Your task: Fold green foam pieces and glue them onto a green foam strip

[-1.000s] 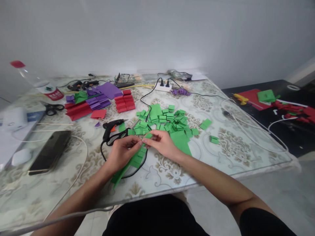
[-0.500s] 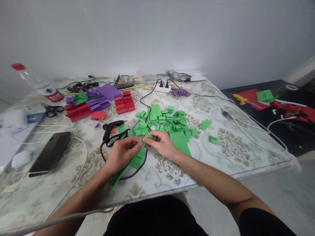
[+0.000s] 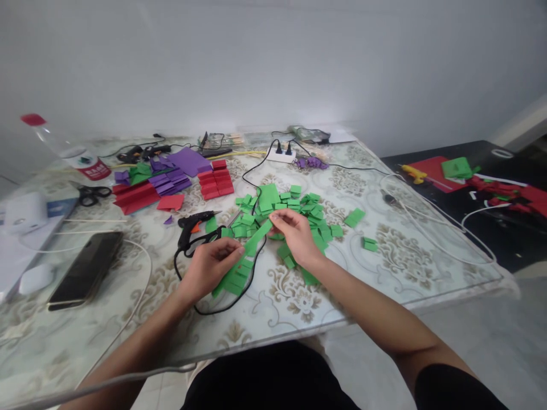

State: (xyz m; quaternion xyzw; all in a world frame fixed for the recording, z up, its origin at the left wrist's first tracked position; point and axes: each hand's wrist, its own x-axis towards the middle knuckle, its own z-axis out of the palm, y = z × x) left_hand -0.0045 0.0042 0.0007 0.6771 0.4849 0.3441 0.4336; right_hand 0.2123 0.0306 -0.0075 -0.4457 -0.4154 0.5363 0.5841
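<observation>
Two hands [image 3: 296,234] pinching | green strip [image 3: 258,234] between | forearms [image 3: 363,296] converging

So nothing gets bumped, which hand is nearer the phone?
Left. The left hand is right of the phone; the right hand is farther right, pinching a green strip.

Best gap is right of the green pile [image 3: 316,213], between it and the white cable [image 3: 390,199], just dodge two loose green pieces [image 3: 354,217]. Left's tight: glue gun [image 3: 192,221] and scissors [image 3: 217,232] block it, plus a black cord [image 3: 217,314] loops round the near side
</observation>
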